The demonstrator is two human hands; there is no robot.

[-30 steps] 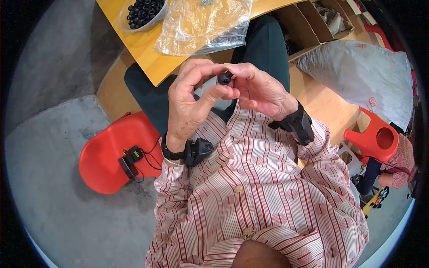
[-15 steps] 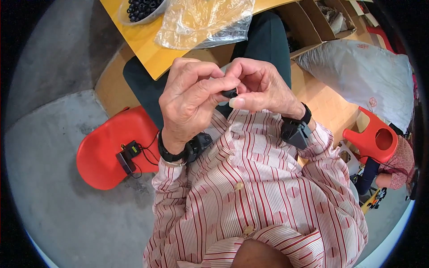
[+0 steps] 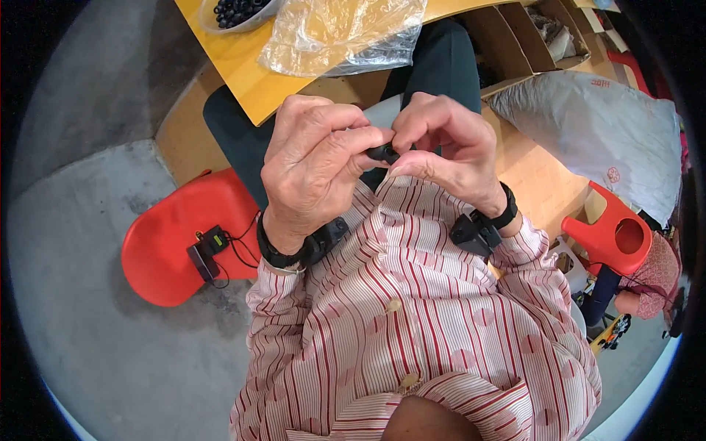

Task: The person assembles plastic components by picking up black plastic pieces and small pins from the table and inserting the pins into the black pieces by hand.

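Above my lap, my left hand (image 3: 312, 158) pinches a small black cylindrical part (image 3: 381, 153) between thumb and fingers. Only its right end shows, with a dark opening. My right hand (image 3: 450, 147) meets that end, its thumb below and its bent index finger above. The right fingertips partly hide the contact, and whether they hold a second small piece cannot be made out. Both hands are off the table, and each wrist wears a black strap with a small device.
Ahead, the yellow table (image 3: 239, 84) carries a clear plastic bag (image 3: 331, 37) and a bowl of black rings (image 3: 239, 15). A red chair (image 3: 165, 246) with small devices stands left. Cardboard boxes (image 3: 507, 40), a grey sack (image 3: 596, 132), a red stool (image 3: 610, 228) and another person (image 3: 651, 272) are right.
My right hand has shifted slightly right and its thumb and index finger have spread farther apart around the part's end. The left hand keeps its pinch on the black part.
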